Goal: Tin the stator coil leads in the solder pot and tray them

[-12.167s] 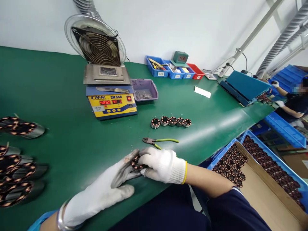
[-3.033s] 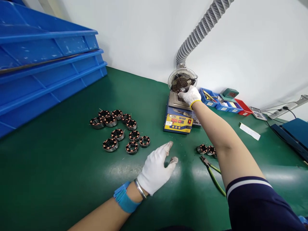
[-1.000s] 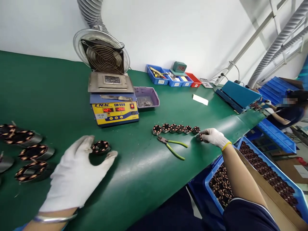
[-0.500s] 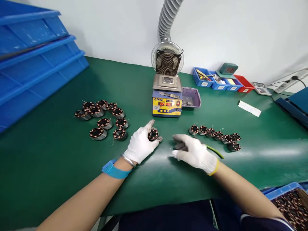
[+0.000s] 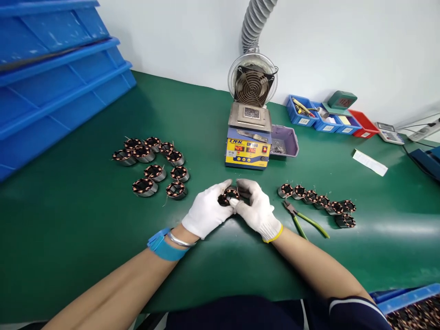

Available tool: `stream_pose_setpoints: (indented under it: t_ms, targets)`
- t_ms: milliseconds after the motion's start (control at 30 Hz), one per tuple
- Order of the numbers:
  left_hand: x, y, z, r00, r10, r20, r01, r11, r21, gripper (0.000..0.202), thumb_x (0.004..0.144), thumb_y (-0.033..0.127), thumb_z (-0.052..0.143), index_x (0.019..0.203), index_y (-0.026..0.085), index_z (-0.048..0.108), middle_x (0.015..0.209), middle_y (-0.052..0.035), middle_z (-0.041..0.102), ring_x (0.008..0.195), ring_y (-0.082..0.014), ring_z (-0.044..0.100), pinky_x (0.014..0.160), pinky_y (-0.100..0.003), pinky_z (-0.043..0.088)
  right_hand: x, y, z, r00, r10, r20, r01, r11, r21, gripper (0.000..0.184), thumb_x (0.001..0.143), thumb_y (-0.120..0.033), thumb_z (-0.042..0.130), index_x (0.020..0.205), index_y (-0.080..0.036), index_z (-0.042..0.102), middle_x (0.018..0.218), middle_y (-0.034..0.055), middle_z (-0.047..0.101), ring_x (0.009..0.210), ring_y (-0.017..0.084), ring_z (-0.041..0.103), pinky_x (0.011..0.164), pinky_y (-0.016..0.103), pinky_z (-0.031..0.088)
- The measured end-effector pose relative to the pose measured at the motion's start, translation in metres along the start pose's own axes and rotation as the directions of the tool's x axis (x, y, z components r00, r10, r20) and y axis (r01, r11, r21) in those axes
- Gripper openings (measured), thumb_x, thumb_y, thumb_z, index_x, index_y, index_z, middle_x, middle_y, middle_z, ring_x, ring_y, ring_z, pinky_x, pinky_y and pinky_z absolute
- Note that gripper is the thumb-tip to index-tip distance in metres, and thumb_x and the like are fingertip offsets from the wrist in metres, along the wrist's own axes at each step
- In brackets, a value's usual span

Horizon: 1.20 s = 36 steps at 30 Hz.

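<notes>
Both my gloved hands meet over the green mat and grip one copper-wound stator (image 5: 229, 196). My left hand (image 5: 206, 211) cups it from the left with fingers closed around it. My right hand (image 5: 256, 210) pinches its right side. A group of larger stators (image 5: 151, 164) lies to the left of my hands. A row of smaller stators (image 5: 318, 201) lies to the right, with green-handled cutters (image 5: 304, 220) in front of it.
A yellow and blue solder pot (image 5: 248, 144) with a fan (image 5: 252, 85) and grey hose stands behind my hands, a purple tray (image 5: 286, 142) beside it. Blue crates (image 5: 51, 68) stack at far left. Small blue and red bins (image 5: 326, 120) line the wall.
My right hand moved left from the mat beside the cutters and joined my left hand on the stator. The camera view shifted slightly left.
</notes>
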<state>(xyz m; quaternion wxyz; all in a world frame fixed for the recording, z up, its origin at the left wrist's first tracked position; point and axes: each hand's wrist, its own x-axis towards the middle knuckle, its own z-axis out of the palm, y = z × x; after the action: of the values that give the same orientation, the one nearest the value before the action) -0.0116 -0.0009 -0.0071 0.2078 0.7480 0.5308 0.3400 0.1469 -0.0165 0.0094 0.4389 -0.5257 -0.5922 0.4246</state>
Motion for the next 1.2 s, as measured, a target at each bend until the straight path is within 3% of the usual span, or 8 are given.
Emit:
stream_pose_setpoints:
  t_ms: [100, 200, 400, 533, 700, 867, 1000, 1200]
  targets:
    - [-0.001, 0.003, -0.001, 0.998, 0.052, 0.018, -0.053, 0.998, 0.032, 0.052, 0.074, 0.035, 0.060, 0.121, 0.013, 0.060, 0.114, -0.0099, 0.069, 0.104, -0.0231, 0.067, 0.093, -0.033, 0.053, 0.002, 0.001, -0.005, 0.983, -0.179, -0.039, 0.175, 0.980, -0.100, 0.026, 0.078, -0.024, 0.064, 0.104, -0.020, 0.066, 0.121, 0.0092, 0.061, 0.114, 0.021, 0.058, 0.102, 0.038, 0.045]
    - [-0.003, 0.008, -0.003, 0.999, 0.033, 0.019, -0.034, 0.997, 0.066, 0.052, 0.072, 0.035, 0.061, 0.118, 0.012, 0.062, 0.111, -0.0110, 0.070, 0.100, -0.0250, 0.068, 0.091, -0.035, 0.055, 0.005, 0.006, -0.008, 0.988, -0.146, -0.048, 0.146, 0.989, -0.005, 0.011, 0.081, -0.025, 0.060, 0.088, -0.020, 0.067, 0.107, 0.0074, 0.066, 0.099, 0.019, 0.063, 0.092, 0.036, 0.050]
    - [-0.004, 0.011, -0.005, 0.998, -0.063, -0.028, 0.064, 0.998, 0.013, 0.054, 0.070, 0.040, 0.067, 0.118, 0.014, 0.063, 0.113, -0.0093, 0.070, 0.101, -0.0236, 0.068, 0.095, -0.034, 0.054, 0.010, 0.010, -0.012, 0.979, 0.184, -0.083, -0.151, 0.941, 0.302, 0.029, 0.074, -0.038, 0.069, 0.094, -0.017, 0.065, 0.090, 0.0073, 0.071, 0.077, 0.018, 0.067, 0.073, 0.035, 0.056]
    - [-0.006, 0.014, -0.004, 0.999, 0.025, -0.022, -0.026, 0.998, -0.050, 0.060, 0.070, 0.025, 0.060, 0.127, 0.008, 0.054, 0.126, -0.0122, 0.063, 0.116, -0.0229, 0.060, 0.104, -0.033, 0.048, 0.007, 0.004, -0.001, 0.985, 0.139, 0.102, -0.163, 0.944, 0.288, 0.042, 0.072, -0.033, 0.071, 0.111, -0.019, 0.063, 0.111, 0.0084, 0.070, 0.098, 0.021, 0.067, 0.088, 0.037, 0.055]
    - [-0.005, 0.018, 0.000, 0.999, -0.038, -0.007, 0.037, 0.995, -0.093, 0.070, 0.069, 0.027, 0.062, 0.134, 0.009, 0.048, 0.134, -0.0115, 0.058, 0.122, -0.0227, 0.057, 0.105, -0.032, 0.047, 0.002, 0.005, 0.010, 0.994, 0.099, 0.042, -0.107, 0.943, 0.314, 0.045, 0.072, -0.030, 0.071, 0.113, -0.017, 0.061, 0.108, 0.0087, 0.071, 0.096, 0.021, 0.068, 0.090, 0.037, 0.056]
    - [-0.004, 0.012, -0.002, 0.999, -0.031, -0.010, 0.030, 0.998, -0.048, 0.059, 0.078, 0.025, 0.054, 0.135, 0.015, 0.049, 0.124, -0.0078, 0.066, 0.109, -0.0211, 0.065, 0.096, -0.031, 0.051, -0.004, 0.008, 0.005, 0.996, -0.043, -0.073, 0.043, 0.999, 0.004, 0.044, 0.073, -0.030, 0.072, 0.116, -0.023, 0.063, 0.112, 0.0057, 0.068, 0.101, 0.021, 0.066, 0.094, 0.037, 0.054]
    - [-0.001, 0.010, -0.011, 0.982, -0.125, 0.139, 0.129, 0.991, -0.023, 0.035, 0.079, 0.030, 0.054, 0.109, 0.017, 0.065, 0.095, -0.0068, 0.074, 0.082, -0.0220, 0.069, 0.077, -0.032, 0.054, -0.005, 0.011, 0.000, 0.991, -0.070, -0.117, 0.066, 0.997, -0.042, 0.044, 0.074, -0.031, 0.072, 0.117, -0.023, 0.063, 0.112, 0.0051, 0.068, 0.100, 0.021, 0.066, 0.093, 0.036, 0.055]
    - [0.006, 0.018, -0.039, 0.859, -0.178, 0.479, 0.386, 0.841, -0.380, 0.022, 0.078, 0.036, 0.058, 0.067, 0.017, 0.060, 0.055, 0.0005, 0.063, 0.048, -0.0107, 0.053, 0.047, -0.021, 0.042, 0.001, 0.007, -0.002, 0.996, 0.037, -0.086, -0.020, 0.982, 0.187, 0.046, 0.071, -0.033, 0.073, 0.113, -0.019, 0.061, 0.106, 0.0080, 0.071, 0.093, 0.021, 0.069, 0.087, 0.037, 0.057]
